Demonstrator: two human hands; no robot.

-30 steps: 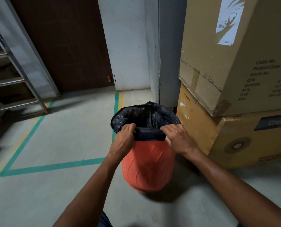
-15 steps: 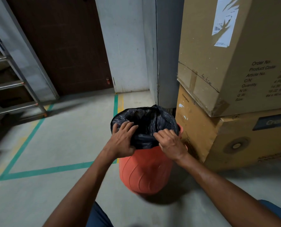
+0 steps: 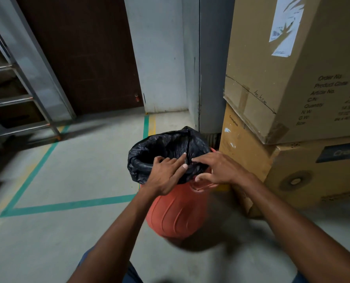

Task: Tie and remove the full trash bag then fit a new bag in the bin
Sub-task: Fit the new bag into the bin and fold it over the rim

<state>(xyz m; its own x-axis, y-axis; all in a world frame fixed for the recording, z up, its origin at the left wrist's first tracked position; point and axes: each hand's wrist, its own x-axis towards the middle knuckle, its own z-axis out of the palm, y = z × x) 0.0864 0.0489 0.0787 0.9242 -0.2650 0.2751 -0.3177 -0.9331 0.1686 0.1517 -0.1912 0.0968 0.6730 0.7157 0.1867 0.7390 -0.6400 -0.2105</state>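
The grey concrete floor (image 3: 68, 170) carries green tape lines (image 3: 68, 205) that meet in a corner at the left. An orange bin (image 3: 176, 213) stands on it, just beside the lower cardboard box (image 3: 313, 172), which rests on the floor at the right under a second box. Ladder feet (image 3: 56, 135) stand on the floor at the far left, near a brown door.

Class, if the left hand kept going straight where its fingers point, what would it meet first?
Probably the right hand: the left hand points up-right across the crinkled black plastic bag, fingertips nearly touching; depth unclear.
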